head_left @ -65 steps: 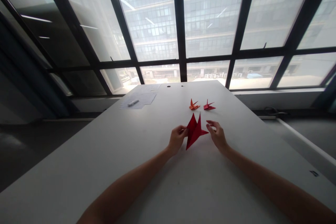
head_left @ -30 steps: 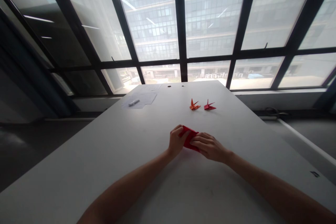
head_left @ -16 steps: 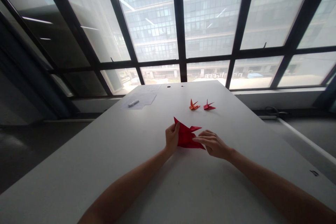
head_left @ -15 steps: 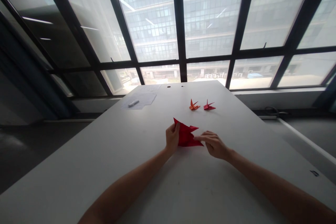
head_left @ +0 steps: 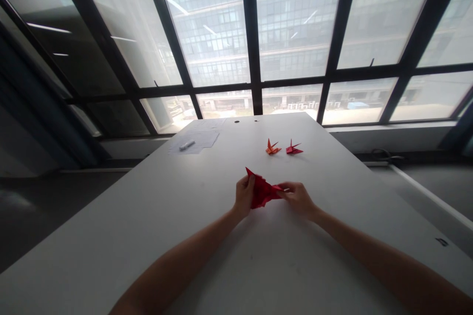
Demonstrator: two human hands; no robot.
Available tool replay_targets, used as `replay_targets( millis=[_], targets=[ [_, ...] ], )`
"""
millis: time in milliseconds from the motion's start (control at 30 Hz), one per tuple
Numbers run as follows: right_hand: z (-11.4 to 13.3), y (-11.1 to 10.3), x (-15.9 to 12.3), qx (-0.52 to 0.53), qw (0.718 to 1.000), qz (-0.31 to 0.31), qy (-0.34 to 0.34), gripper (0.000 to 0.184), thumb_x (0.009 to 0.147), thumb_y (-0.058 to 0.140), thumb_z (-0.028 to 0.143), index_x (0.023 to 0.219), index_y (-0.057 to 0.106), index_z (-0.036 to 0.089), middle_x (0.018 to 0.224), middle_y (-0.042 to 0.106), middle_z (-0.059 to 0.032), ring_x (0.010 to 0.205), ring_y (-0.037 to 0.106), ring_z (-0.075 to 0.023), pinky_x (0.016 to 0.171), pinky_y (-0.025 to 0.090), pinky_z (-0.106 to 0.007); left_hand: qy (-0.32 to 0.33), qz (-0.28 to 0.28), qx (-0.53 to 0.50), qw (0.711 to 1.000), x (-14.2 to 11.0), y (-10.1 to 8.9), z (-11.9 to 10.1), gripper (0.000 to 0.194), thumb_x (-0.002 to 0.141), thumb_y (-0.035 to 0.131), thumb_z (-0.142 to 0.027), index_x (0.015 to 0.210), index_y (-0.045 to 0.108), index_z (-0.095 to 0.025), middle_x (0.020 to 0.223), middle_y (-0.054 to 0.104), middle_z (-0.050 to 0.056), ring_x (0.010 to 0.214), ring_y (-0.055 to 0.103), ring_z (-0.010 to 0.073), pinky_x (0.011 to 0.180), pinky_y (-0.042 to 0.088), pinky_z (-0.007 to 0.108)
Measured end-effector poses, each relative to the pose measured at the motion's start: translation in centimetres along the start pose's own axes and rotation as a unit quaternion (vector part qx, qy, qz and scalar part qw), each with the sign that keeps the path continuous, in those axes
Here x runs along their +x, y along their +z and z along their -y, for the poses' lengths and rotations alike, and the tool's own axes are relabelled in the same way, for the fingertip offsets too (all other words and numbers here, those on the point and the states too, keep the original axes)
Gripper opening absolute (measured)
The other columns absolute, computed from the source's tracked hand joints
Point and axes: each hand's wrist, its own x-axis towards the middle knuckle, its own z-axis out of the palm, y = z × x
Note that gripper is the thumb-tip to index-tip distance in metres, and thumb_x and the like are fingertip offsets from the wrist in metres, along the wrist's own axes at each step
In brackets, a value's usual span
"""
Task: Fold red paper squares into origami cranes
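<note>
A piece of red origami paper (head_left: 261, 194), partly folded, is held just above the white table (head_left: 177, 216) between my two hands. My left hand (head_left: 244, 194) grips its left side, thumb on top, with one pointed corner sticking up past the fingers. On the right, my right hand (head_left: 297, 199) pinches the paper's right end, where the points come together between thumb and fingers. Farther back stand two folded paper cranes, an orange crane (head_left: 272, 147) and a pinkish-red crane (head_left: 293, 148) beside it.
White paper sheets (head_left: 207, 139) lie at the table's far left, with a whitish pen-like tube (head_left: 186, 145) on them. A small dark mark (head_left: 441, 241) shows near the right edge. Large windows (head_left: 291, 24) rise beyond the table.
My right hand has gone from an extended finger touching the paper to a pinch on its right end. The two spread right-hand points are now drawn together.
</note>
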Motion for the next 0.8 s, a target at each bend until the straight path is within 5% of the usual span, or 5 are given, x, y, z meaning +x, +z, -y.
replay_targets(
  millis=[267,367,667,800],
  targets=[
    [0.1,-1.5,0.2,0.234,0.951,0.082,0.186,0.028,0.067,0.079,0.042,0.072,0.071,0.016,0.066,0.067,-0.0036,0.06,0.059,-0.0156,0.058,0.046,-0.026,0.038,-0.022,0.081,0.996,0.2,0.1,0.1,0.055,0.075,0.067,-0.066,0.06,0.052,-0.015,0.052,0.048,-0.003,0.049,0.039,0.0081,0.045,0.03,0.02],
    [-0.1,-1.9,0.4,0.26,0.942,0.085,0.196,0.026,0.067,0.08,0.039,0.075,0.07,0.016,0.072,0.068,-0.0038,0.062,0.059,-0.0142,0.058,0.046,-0.025,0.055,-0.036,0.129,0.989,0.1,0.1,-0.5,0.054,0.077,0.065,-0.065,0.061,0.053,-0.015,0.053,0.047,-0.002,0.049,0.039,0.0085,0.045,0.029,0.021],
    [1.1,-1.8,-0.2,0.135,0.971,0.136,0.141,0.022,0.069,0.074,0.024,0.09,0.07,0.017,0.074,0.071,-0.0012,0.065,0.062,-0.0129,0.056,0.043,-0.021,0.107,-0.071,0.184,0.975,-0.4,0.1,-1.7,0.05,0.084,0.06,-0.059,0.059,0.052,-0.016,0.051,0.046,-0.002,0.048,0.039,0.0099,0.044,0.028,0.023],
    [0.8,-1.8,0.1,0.2,0.96,0.072,0.18,0.024,0.066,0.077,0.022,0.087,0.067,0.017,0.079,0.073,-0.0047,0.07,0.067,-0.0159,0.061,0.051,-0.025,0.157,-0.054,0.222,0.961,-0.8,0.1,-2.2,0.048,0.088,0.057,-0.054,0.058,0.053,-0.017,0.055,0.049,0.0,0.053,0.043,0.0121,0.048,0.033,0.024]
  ],
)
